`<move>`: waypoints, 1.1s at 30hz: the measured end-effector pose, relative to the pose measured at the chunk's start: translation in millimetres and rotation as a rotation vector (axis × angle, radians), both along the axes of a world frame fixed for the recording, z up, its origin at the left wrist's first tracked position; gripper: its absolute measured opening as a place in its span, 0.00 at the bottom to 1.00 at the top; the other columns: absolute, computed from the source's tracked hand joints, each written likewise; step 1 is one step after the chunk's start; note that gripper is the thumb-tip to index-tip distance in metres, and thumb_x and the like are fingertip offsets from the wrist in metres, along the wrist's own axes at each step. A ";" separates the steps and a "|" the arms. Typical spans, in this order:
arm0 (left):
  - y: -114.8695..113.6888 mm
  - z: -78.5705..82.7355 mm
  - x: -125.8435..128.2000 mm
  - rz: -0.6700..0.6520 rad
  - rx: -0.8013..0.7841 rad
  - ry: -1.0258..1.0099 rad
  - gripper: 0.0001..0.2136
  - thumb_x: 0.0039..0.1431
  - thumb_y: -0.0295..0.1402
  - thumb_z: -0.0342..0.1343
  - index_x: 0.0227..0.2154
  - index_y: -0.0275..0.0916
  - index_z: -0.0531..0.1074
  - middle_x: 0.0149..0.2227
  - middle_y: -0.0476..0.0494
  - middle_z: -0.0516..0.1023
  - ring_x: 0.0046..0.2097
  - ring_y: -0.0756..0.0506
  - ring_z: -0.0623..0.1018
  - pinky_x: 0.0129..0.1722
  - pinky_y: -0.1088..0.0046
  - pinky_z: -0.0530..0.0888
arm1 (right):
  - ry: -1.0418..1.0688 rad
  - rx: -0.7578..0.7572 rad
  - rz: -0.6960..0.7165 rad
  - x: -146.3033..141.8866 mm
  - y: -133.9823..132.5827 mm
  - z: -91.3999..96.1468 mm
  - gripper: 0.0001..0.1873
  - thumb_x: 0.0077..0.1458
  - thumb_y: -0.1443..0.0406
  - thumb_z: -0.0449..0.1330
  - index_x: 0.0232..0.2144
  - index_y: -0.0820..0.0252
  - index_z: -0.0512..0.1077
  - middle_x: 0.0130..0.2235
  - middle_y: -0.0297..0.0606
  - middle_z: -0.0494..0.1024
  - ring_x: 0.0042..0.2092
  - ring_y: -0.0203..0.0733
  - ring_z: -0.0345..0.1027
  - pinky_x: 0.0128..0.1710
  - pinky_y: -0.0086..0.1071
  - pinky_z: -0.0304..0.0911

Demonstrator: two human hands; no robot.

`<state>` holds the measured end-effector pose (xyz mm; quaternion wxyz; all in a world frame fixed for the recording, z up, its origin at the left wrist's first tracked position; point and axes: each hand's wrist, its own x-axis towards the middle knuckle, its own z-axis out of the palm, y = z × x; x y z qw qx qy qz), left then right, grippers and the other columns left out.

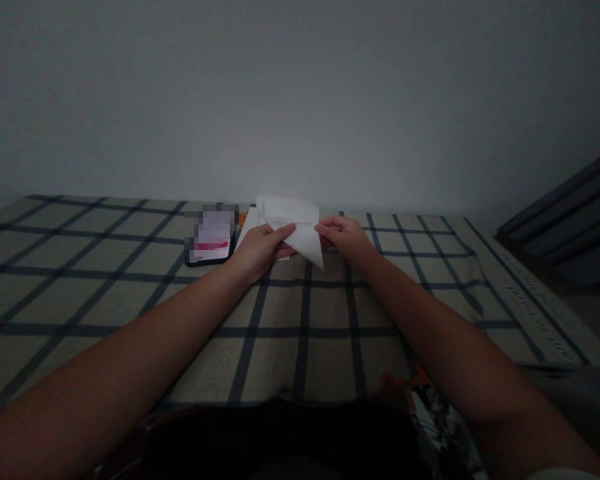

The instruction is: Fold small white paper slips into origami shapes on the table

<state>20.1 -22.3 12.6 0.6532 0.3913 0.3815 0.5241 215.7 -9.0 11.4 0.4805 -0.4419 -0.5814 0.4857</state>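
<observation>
A folded white sheet of paper (300,230) is held up a little above a checked cloth (300,333), near the wall. My left hand (260,250) pinches the paper's left side, thumb on top. My right hand (343,237) grips its right edge, fingers curled. The paper's lower fold comes to a point hanging down between both hands. More white paper lies flat behind it.
A phone (211,240) with a lit screen lies on the cloth just left of my left hand. A plain wall rises behind. Dark slanted boards (570,220) stand at the right. A patterned item (430,407) sits at the near edge.
</observation>
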 end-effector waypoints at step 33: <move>-2.8 4.3 2.4 -0.046 -0.011 0.035 0.09 0.54 0.29 0.63 0.35 0.28 0.75 0.35 0.35 0.81 0.33 0.46 0.81 0.35 0.70 0.80 | 0.051 0.004 0.005 0.6 -0.2 1.5 0.09 0.48 0.59 0.66 0.29 0.58 0.72 0.26 0.33 0.77 0.28 0.34 0.70 0.31 0.31 0.71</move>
